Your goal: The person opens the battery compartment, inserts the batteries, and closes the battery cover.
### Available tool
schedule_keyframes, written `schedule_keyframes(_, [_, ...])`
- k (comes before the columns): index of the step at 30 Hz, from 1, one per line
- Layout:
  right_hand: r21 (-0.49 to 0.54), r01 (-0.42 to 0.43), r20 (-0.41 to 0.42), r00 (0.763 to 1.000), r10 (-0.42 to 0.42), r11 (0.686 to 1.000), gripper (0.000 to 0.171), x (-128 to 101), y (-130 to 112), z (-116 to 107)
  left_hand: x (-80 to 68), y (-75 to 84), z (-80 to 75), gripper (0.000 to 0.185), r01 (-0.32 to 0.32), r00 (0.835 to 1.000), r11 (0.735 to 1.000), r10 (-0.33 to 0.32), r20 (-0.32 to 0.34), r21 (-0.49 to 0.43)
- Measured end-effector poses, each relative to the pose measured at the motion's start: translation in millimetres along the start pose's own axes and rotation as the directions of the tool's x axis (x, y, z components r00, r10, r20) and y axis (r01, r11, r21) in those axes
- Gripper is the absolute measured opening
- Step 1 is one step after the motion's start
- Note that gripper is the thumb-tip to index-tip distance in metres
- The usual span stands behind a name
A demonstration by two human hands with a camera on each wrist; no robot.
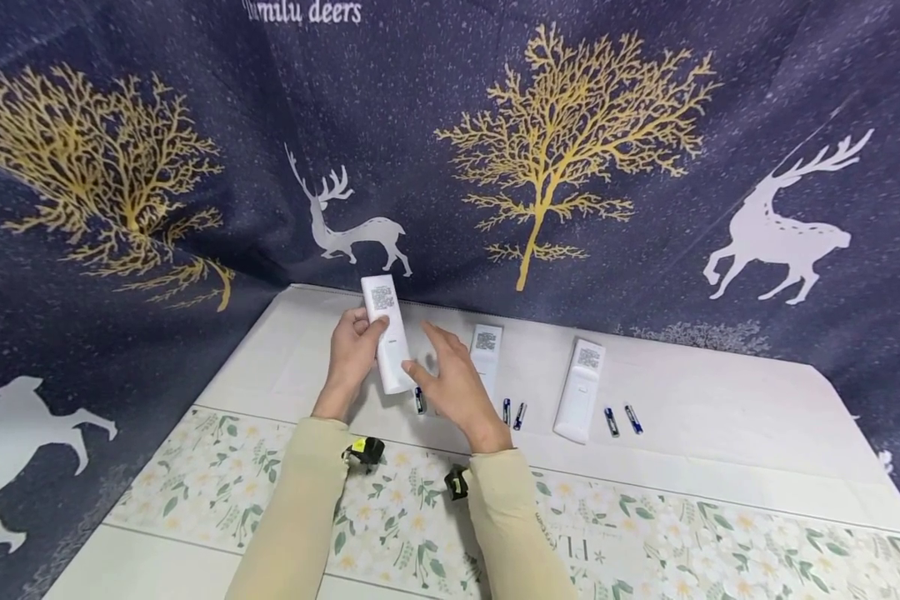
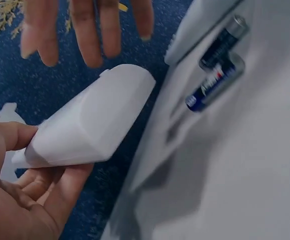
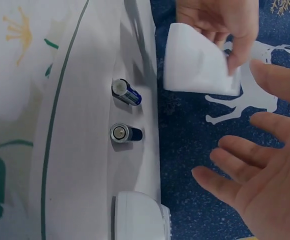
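A white remote control (image 1: 389, 354) is held up off the table in my left hand (image 1: 353, 350), its back with a printed label turned upward. The left thumb lies along its edge and the fingers (image 2: 67, 192) curl beneath it. Close to the lower end of the remote, my right hand (image 1: 459, 385) is spread with its fingers (image 3: 247, 157) extended. It holds nothing. A dark blue battery (image 1: 420, 401) lies on the table under the raised remote; the left wrist view shows a blue battery (image 2: 216, 82) with another touching it.
A second white remote (image 1: 487, 340) lies partly behind my right hand, with two batteries (image 1: 521, 415) near it. Further right is a third remote (image 1: 579, 392) beside two more batteries (image 1: 612, 422). A dark blue cloth (image 1: 450, 208) with deer and trees hangs behind the table.
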State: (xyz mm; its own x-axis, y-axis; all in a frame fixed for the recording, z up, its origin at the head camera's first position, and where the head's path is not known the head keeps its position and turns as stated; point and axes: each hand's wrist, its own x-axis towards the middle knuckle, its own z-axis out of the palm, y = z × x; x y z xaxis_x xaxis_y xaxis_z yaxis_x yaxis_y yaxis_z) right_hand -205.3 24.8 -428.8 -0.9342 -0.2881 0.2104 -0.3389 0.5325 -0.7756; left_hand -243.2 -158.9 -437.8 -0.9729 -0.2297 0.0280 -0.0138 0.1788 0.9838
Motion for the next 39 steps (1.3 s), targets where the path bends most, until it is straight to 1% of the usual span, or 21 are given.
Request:
schedule_keyframes(4, [0.043, 0.036, -0.024, 0.999, -0.035, 0.998, 0.071, 0.1, 1.9, -1.4, -2.2, 7.1, 0.8, 0.06, -0.04, 0.999, 0.998, 0.038, -0.031, -0.043])
schedule_keyframes(6, [0.063, 0.06, -0.035, 0.998, -0.058, 0.996, 0.071, 0.4, 2.3, -2.1, -3.1, 9.5, 0.8, 0.064, -0.057, 0.998, 0.996, 0.055, -0.036, -0.064])
schedule_keyframes(11, [0.105, 0.108, -0.053, 0.993, -0.103, 0.989, 0.067, 0.9, 2.3, -3.4, -6.2, 14.3, 1.5, 0.067, -0.09, 0.996, 0.994, 0.089, -0.022, -0.069])
schedule_keyframes(16, [0.187, 0.125, -0.028, 0.992, -0.122, 0.974, 0.06, 1.5, 0.8, -2.6, -11.3, 20.6, 0.4, 0.07, -0.107, 0.994, 0.992, 0.106, -0.015, -0.071])
schedule_keyframes(19, [0.214, 0.138, -0.022, 0.99, -0.136, 0.967, 0.057, 1.1, -0.3, -2.1, -14.3, 24.1, -0.8, 0.071, -0.12, 0.993, 0.99, 0.12, 0.003, -0.068])
schedule_keyframes(22, [0.206, 0.143, -0.03, 0.99, -0.14, 0.968, 0.056, -0.1, -0.4, -2.6, -15.8, 25.2, -1.7, 0.072, -0.127, 0.991, 0.99, 0.129, 0.029, -0.069])
schedule_keyframes(24, [0.206, 0.15, -0.036, 0.989, -0.146, 0.967, 0.055, -0.8, 0.0, -3.1, -16.2, 25.0, -2.1, 0.072, -0.119, 0.992, 0.99, 0.122, 0.039, -0.078])
schedule_keyframes(29, [0.207, 0.155, -0.022, 0.988, -0.154, 0.966, 0.052, -0.7, 0.0, -3.1, -17.2, 25.0, -5.8, 0.072, -0.101, 0.994, 0.992, 0.104, 0.036, -0.081])
schedule_keyframes(39, [0.192, 0.147, 0.014, 0.988, -0.153, 0.97, 0.047, -2.2, -2.4, -5.3, -18.5, 27.0, -5.1, 0.07, -0.108, 0.992, 0.99, 0.113, 0.058, -0.093])
